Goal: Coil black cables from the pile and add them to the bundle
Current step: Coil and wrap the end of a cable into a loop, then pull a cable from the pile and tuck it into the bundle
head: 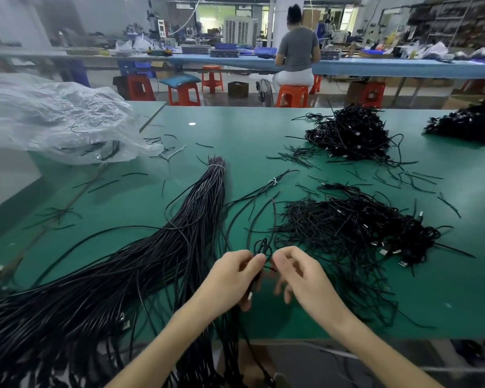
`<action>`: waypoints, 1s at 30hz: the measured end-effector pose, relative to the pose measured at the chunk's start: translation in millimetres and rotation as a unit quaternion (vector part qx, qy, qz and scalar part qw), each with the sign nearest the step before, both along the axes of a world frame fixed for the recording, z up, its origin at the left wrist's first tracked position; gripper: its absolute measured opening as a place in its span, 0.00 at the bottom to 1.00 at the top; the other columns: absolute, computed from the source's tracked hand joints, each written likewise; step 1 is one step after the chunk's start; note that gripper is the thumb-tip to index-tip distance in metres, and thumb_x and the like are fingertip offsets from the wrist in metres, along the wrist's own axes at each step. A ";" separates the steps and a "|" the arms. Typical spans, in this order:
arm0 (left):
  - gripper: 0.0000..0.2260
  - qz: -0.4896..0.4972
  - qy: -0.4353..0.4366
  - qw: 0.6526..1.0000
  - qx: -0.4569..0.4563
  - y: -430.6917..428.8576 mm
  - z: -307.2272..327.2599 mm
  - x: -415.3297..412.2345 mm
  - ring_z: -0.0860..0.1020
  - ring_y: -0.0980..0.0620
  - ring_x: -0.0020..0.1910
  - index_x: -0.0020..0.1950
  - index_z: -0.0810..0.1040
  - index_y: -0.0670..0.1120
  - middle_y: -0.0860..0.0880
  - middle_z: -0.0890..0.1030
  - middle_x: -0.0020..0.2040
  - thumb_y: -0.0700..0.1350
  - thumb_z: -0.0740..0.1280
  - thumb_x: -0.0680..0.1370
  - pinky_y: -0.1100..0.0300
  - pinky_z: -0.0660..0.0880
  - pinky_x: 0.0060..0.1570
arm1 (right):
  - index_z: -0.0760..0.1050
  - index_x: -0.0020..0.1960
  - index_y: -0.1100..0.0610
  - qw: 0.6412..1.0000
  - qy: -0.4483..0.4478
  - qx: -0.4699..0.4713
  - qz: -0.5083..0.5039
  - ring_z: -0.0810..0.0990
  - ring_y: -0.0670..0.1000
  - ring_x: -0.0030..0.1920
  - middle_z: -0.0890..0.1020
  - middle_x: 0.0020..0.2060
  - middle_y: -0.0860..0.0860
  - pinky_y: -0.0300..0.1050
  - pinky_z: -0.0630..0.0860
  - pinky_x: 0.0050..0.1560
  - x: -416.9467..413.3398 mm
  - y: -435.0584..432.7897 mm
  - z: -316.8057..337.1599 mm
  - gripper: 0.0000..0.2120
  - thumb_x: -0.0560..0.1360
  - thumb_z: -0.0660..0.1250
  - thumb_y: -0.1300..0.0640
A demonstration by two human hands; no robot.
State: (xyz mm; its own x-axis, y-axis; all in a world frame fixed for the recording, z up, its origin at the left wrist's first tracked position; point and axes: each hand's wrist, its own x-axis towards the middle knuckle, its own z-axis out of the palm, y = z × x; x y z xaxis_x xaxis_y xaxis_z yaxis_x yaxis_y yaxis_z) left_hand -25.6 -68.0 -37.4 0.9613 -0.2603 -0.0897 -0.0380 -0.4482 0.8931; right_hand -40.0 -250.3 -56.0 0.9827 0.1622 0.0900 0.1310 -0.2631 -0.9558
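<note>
A long bundle of straight black cables [163, 247], tied near its far end with a white band, runs from the table's middle to the near left edge. To the right lies a pile of coiled black cables [356, 228] with metal plugs. My left hand [233, 278] and my right hand [297, 273] meet at the near edge between the two. Both pinch one thin black cable [263, 247], which forms a small loop just above my fingertips. The cable's tail hangs down past my left palm.
The green table [249, 141] carries two more heaps of black cables [353, 133] at the far right, scattered short black ties, and a crumpled clear plastic bag [53, 119] at the far left. Beyond, a person sits on an orange stool at a blue bench.
</note>
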 end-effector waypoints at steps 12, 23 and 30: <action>0.12 0.034 -0.093 0.970 0.220 9.3 10.2 6.5 0.81 0.54 0.42 0.55 0.78 0.51 0.55 0.81 0.48 0.56 0.59 0.85 0.50 0.81 0.49 | 0.79 0.57 0.65 0.982 0.140 0.085 -0.095 0.80 0.50 0.36 0.84 0.39 0.53 0.43 0.76 0.37 25.3 -82.2 33.4 0.15 0.78 0.71 0.53; 0.20 0.091 -0.075 0.883 0.455 0.3 -10.9 30.1 0.70 0.50 0.43 0.56 0.66 0.45 0.48 0.70 0.54 0.63 0.59 0.83 0.57 0.67 0.39 | 0.75 0.66 0.66 0.922 0.074 -0.213 -0.313 0.76 0.55 0.32 0.83 0.35 0.60 0.47 0.72 0.37 112.1 -230.8 38.8 0.23 0.80 0.70 0.50; 0.18 0.035 -0.106 0.891 0.441 -8.6 -16.7 22.9 0.72 0.49 0.42 0.51 0.66 0.46 0.49 0.67 0.50 0.61 0.61 0.83 0.56 0.69 0.38 | 0.74 0.63 0.69 0.881 0.001 -0.328 -0.341 0.81 0.62 0.50 0.82 0.47 0.62 0.52 0.74 0.51 122.8 -226.6 21.1 0.20 0.82 0.66 0.52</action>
